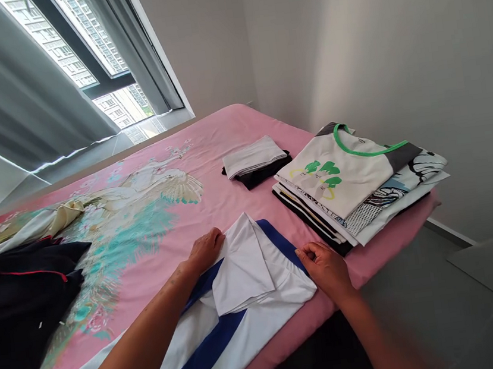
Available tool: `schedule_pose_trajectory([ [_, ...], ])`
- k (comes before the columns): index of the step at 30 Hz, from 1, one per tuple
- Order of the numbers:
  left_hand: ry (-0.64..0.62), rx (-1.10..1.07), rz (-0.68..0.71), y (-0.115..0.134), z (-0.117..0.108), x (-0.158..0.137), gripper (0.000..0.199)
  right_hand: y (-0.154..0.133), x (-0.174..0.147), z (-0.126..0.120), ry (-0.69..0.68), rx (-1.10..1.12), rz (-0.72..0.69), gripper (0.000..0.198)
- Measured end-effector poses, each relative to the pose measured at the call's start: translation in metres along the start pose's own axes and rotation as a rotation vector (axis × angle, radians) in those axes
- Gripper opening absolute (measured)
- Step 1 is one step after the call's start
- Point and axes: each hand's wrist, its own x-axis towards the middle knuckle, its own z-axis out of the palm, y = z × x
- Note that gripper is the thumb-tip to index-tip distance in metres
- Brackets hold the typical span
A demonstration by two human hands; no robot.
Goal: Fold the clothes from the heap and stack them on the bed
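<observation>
White garment of thin, smooth cloth with broad royal-blue bands (243,274): from my remote seat I see it through the head camera, lying at the near edge of the bed, on the pink sheet printed with a white-and-turquoise bird (220,206). Its upper end is partly folded, a squarish white flap on top; the lower part spreads toward me beneath the left forearm.

My right hand (327,267) pinches the blue border at the right side between thumb and forefinger. My left hand (207,250) is curled at the flap's left edge, touching it; its fingertips are hidden, so I can't tell whether they grip.

I'd judge this cloth light, limp and slightly slippery, hardly fragile but quick to crease. I would hold the outer edges or corners, catching every layer together, since a grip on the flap alone could slide it off the layers underneath.

Just beyond the right hand sits a neat stack of folded printed shirts (339,176).
</observation>
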Motion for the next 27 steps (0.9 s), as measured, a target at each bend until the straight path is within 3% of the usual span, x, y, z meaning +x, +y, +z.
schedule_pose_trajectory([
  [9,0.028,0.071,-0.191,-0.004,0.003,-0.018,0.039,0.002,-0.001,0.003,0.006,-0.014,-0.01,0.03],
  [14,0.14,0.047,-0.245,0.004,0.005,-0.016,0.035,0.0,-0.002,0.001,0.002,-0.009,0.007,0.03],
  [16,0.195,0.026,-0.152,0.013,0.006,-0.015,0.031,0.0,-0.002,0.0,0.003,-0.009,0.009,0.031],
  [19,0.261,-0.014,0.166,0.033,0.008,-0.017,0.028,0.001,-0.002,0.001,0.014,-0.008,0.002,0.03],
  [21,0.304,-0.041,0.305,0.051,0.009,-0.027,0.03,0.002,-0.002,0.002,0.02,-0.006,-0.005,0.029],
  [23,0.313,-0.055,0.352,0.069,0.01,-0.047,0.036,0.003,-0.002,0.003,0.017,-0.003,-0.005,0.029],
  [27,0.205,-0.03,0.421,0.095,0.022,-0.097,0.068,0.002,-0.002,0.003,0.024,-0.015,0.006,0.029],
])
